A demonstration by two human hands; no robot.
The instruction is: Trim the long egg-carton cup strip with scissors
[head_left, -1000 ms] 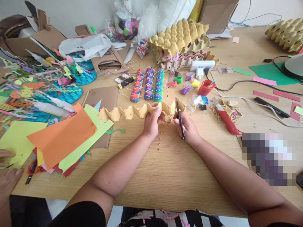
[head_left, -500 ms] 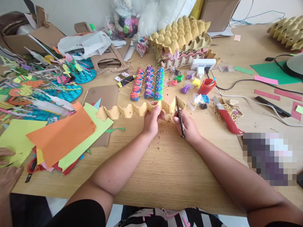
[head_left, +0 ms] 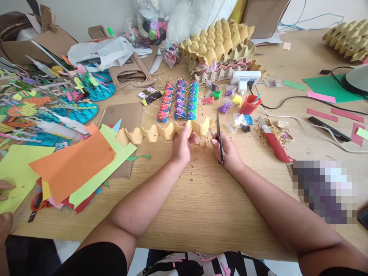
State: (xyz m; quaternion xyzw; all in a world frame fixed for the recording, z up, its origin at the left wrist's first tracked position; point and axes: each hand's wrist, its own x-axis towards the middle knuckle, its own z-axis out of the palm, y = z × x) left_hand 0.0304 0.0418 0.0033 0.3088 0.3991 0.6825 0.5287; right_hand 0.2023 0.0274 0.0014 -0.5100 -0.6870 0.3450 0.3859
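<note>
My left hand (head_left: 182,142) is closed around a strip of yellow egg carton (head_left: 153,133), holding it level above the table near its right end. In my right hand (head_left: 230,152) is a pair of black-handled scissors (head_left: 219,140), blades pointing up and away, just right of the strip and apart from it. A small tan bit shows beside the blades, partly hidden. Behind the strip stand three painted egg-carton caterpillars, one red (head_left: 166,102), one purple (head_left: 180,100) and one blue and green (head_left: 192,101), with pins for feelers.
Carton crumbs (head_left: 196,159) lie below my hands. Coloured paper (head_left: 74,163) and another person's hand (head_left: 5,189) are at left. Egg trays (head_left: 217,44) are stacked at the back. A red cup (head_left: 250,104), clay packets (head_left: 225,107) and a red craft knife (head_left: 276,143) lie right.
The strip's right end cup, between the scissor blades before, is no longer on the strip, which is now shorter. The scissors now stand apart from it. The other person's hands have shifted at left.
</note>
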